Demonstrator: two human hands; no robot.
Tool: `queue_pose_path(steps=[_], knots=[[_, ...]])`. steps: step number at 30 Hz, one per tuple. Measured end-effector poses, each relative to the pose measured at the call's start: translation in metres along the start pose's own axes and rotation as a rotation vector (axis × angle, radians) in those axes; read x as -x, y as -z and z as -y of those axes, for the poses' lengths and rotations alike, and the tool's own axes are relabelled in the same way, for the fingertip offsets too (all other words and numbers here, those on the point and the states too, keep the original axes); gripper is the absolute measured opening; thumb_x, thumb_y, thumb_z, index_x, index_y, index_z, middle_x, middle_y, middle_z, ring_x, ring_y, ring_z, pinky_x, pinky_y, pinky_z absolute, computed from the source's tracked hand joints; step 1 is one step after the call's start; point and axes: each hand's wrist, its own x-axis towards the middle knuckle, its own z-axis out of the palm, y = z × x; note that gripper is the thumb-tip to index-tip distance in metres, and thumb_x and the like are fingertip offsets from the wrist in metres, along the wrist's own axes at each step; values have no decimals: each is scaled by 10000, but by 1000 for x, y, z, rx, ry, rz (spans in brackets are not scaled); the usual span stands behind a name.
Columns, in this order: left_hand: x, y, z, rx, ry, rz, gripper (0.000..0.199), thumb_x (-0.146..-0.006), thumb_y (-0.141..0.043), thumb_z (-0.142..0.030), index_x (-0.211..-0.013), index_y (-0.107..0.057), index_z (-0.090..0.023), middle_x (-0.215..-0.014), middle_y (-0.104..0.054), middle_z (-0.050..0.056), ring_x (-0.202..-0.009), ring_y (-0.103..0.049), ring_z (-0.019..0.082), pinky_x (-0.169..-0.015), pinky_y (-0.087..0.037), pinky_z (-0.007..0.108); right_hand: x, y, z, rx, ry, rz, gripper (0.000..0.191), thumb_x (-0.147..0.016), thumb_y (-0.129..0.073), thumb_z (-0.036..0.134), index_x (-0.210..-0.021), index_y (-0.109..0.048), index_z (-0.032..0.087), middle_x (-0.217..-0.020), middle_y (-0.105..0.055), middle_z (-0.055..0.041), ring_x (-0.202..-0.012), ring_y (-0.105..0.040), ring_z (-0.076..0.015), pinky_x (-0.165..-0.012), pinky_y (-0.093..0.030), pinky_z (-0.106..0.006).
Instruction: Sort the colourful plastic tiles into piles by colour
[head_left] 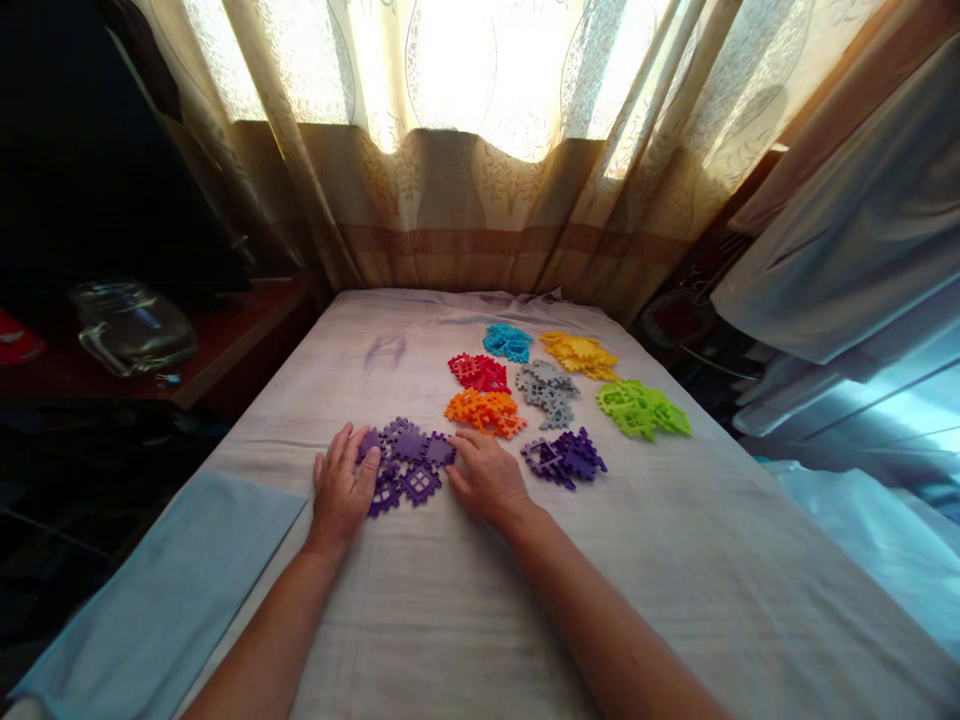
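Note:
Several flat purple notched pieces [406, 445] lie close together on the cloth-covered table [420, 630]. At their left edge rests my left hand [343, 485], its fingers apart and touching the pieces. My right hand [487, 475] is at their right side, fingertips against the rightmost piece, fingers loosely spread. To the right of my right hand lies a pile of dark purple pieces [566, 458]. Beyond it are piles of orange [486, 412], red [480, 372], grey [547, 392], blue [508, 342], yellow [580, 355] and lime green [643, 409] pieces.
A folded light blue cloth [176, 590] lies at the table's left edge. Farther left, a glass jug [135, 328] stands on a dark red-brown surface [247, 335]. Curtains [465, 210] hang behind the table, and fabric [847, 200] hangs at the right.

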Motion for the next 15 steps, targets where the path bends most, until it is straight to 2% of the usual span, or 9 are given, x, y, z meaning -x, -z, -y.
queue_pose_path(steps=[2, 5, 9, 12, 15], knots=[[-1, -2, -4, -114, 25, 55, 474, -935, -392, -458, -1302, -577, -222, -1470, -476, 143, -1379, -406, 304, -1136, -236, 595, -5, -4, 3, 15, 19, 52, 315, -837, -621, 253, -1146, -657, 204, -1248, -635, -89, -1117, -570, -234, -957, -462, -347], [-9, -5, -13, -227, 41, 133, 489, -939, -397, -448, -1340, -553, -218, -1503, -431, 152, -1404, -365, 313, -1121, -246, 605, -7, -6, 4, 51, 26, 78, 216, -862, -601, 267, -1051, -682, 199, -1190, -650, -87, -1090, -572, -230, -948, -455, -340], [-26, -9, -22, -284, -16, 235, 468, -934, -424, -438, -1341, -555, -246, -1512, -429, 124, -1411, -355, 305, -1120, -225, 616, 0, -1, 1, 69, 33, 76, 169, -893, -565, 251, -1012, -672, 196, -1098, -675, -75, -1021, -594, -207, -908, -455, -307], [-35, -16, -20, -277, -93, 303, 413, -917, -472, -440, -1286, -596, -305, -1426, -544, 82, -1359, -434, 293, -1116, -224, 614, 11, 4, -10, 48, 23, 18, 156, -913, -539, 233, -1006, -659, 195, -1042, -695, -71, -983, -616, -196, -881, -462, -295], [-36, -24, -14, -229, -192, 292, 356, -864, -558, -478, -1179, -665, -354, -1332, -627, 63, -1307, -491, 316, -1098, -240, 625, 24, 8, -26, 27, 14, -114, 154, -922, -519, 220, -976, -663, 201, -1015, -708, -78, -945, -635, -199, -851, -482, -304]])
